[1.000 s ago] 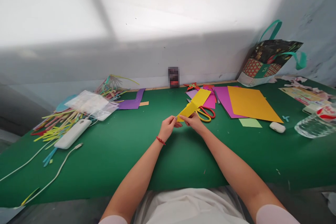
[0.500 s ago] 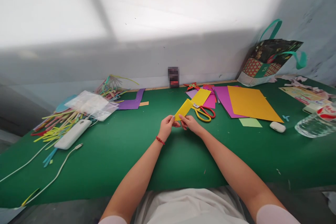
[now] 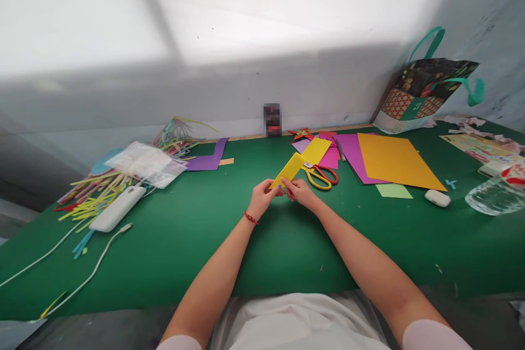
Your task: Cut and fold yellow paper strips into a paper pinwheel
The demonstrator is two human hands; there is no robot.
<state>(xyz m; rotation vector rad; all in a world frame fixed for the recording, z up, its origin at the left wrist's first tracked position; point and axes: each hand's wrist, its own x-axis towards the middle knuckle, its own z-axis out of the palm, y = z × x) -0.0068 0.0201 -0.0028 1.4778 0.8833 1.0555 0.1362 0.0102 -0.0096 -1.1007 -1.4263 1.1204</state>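
Both my hands pinch the near end of a folded yellow paper strip (image 3: pixel 289 169) just above the green table (image 3: pixel 172 240). My left hand (image 3: pixel 261 198), with a red cord at the wrist, grips its lower left corner. My right hand (image 3: pixel 298 191) pinches the same end from the right. The strip slants up and away to the right. Beyond it lie orange-handled scissors (image 3: pixel 320 176) and another yellow sheet (image 3: pixel 315 150).
An orange sheet (image 3: pixel 396 159) lies over purple and pink paper at the right, with a pale green scrap (image 3: pixel 394 191) and a white case (image 3: pixel 437 198). A patterned bag (image 3: pixel 422 93) stands in the corner. Coloured strips (image 3: pixel 92 197), a plastic bag (image 3: pixel 143 163), a white power bank (image 3: pixel 117 209) and cables lie at the left.
The yellow strip looks shorter than a second ago, and my hands have drawn a little closer together on its near end. The view has shifted slightly.
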